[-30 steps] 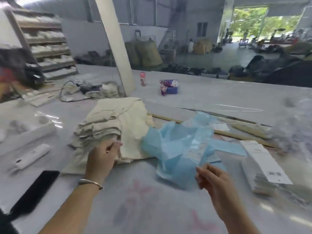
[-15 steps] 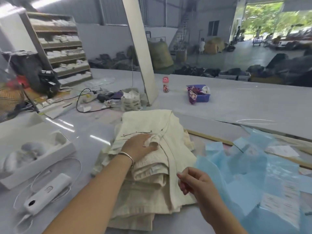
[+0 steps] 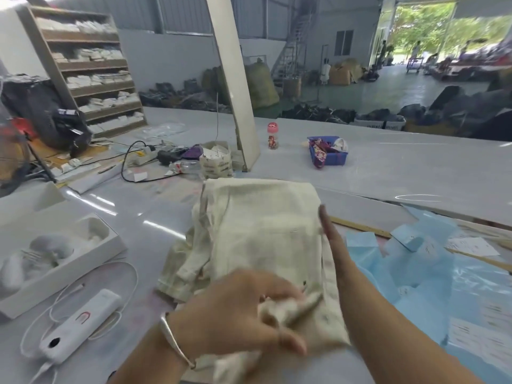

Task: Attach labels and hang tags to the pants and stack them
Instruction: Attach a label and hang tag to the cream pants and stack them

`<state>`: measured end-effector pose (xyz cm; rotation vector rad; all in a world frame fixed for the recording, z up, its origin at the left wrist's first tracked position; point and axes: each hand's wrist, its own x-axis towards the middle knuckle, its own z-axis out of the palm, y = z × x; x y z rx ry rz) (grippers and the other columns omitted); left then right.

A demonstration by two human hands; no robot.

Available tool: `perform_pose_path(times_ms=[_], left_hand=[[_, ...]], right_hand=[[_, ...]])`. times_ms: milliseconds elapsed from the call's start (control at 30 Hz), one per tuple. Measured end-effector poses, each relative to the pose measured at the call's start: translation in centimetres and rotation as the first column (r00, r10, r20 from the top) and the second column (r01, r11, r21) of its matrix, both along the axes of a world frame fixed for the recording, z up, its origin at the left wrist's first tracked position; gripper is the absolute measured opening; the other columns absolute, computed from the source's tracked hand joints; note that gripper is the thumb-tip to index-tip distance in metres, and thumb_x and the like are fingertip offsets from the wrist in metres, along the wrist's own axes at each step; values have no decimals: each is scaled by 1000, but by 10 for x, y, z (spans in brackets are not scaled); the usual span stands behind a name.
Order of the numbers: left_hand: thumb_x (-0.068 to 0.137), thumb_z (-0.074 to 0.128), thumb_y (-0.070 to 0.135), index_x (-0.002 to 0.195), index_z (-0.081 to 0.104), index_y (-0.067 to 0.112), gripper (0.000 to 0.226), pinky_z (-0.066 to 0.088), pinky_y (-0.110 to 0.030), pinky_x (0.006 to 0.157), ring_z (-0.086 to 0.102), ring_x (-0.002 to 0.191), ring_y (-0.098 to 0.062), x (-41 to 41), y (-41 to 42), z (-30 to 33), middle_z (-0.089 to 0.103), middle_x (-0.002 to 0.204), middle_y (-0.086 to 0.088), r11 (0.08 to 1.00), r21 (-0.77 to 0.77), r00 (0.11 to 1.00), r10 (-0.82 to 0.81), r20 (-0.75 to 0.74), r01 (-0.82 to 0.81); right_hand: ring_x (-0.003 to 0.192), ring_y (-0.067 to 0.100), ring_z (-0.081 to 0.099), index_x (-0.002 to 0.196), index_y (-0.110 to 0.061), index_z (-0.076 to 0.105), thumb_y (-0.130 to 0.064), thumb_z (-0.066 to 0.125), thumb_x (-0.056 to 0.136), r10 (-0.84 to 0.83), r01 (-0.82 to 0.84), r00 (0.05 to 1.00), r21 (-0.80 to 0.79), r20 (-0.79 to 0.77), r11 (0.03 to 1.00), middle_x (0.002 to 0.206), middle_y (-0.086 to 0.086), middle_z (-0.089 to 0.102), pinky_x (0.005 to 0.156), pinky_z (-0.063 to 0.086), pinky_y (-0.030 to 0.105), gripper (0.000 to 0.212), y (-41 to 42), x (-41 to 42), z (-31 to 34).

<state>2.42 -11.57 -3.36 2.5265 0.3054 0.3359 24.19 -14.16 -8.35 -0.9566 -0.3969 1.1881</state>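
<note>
A stack of folded cream pants point(image 3: 260, 231) lies on the table in front of me. My left hand point(image 3: 238, 317), with a silver bangle on the wrist, grips a bunched fold of the top pair at its near edge. My right hand point(image 3: 329, 234) lies with straight fingers along the right side of the stack, pressing the cloth. To the right are blue plastic sheets point(image 3: 432, 278) with white label sheets point(image 3: 471, 245) on them. Both hands are blurred by motion.
A white box point(image 3: 58, 253) with a moulded insert sits at the left, with a white device and cable point(image 3: 80, 325) in front of it. A white pillar point(image 3: 235, 87), a small bottle point(image 3: 273, 135), a blue basket point(image 3: 329, 151) and cables lie behind the stack.
My left hand moved from the middle of the stack to its near edge and took a fold of cloth. My right hand opened and reached forward along the stack's right side. The view shifted left.
</note>
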Motion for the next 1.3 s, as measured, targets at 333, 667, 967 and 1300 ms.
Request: perform_pose_path(times_ms=[333,667,967,1300], left_hand=[[83,62,57,104,66,12,50,47,-29,76,65,87,-19,-26,88,-41,68,98,-2,291,-837,557,830,-20,-463],[73,75,13,107,67,-10,42,57,-44,76,69,95,-38,-54,94,-65,69,102,-28,-74,-953,909,328,255,294],[63,81,17,104,74,2,44,59,-33,64,72,88,-29,-56,80,-39,72,102,-19,109,-994,894,443,60,13],[106,29,30,141,13,-23,66,15,-47,117,22,141,-47,-95,-20,-27,20,147,-43,67,-915,892,206,403,398]], right_hand=[[89,28,72,120,-1,63,-12,78,66,244,-257,961,88,131,963,100,16,73,70,58,33,57,-43,-3,-3],[117,35,59,130,1,56,-33,61,88,176,-153,976,167,-132,974,124,21,62,96,47,45,54,-62,-6,3],[89,30,70,105,-2,73,-30,83,56,215,-201,971,-130,108,971,101,18,71,77,57,37,58,-74,4,-1],[132,41,41,138,13,38,-59,57,86,422,-331,896,426,-137,842,140,35,41,112,27,47,91,-182,-17,5]])
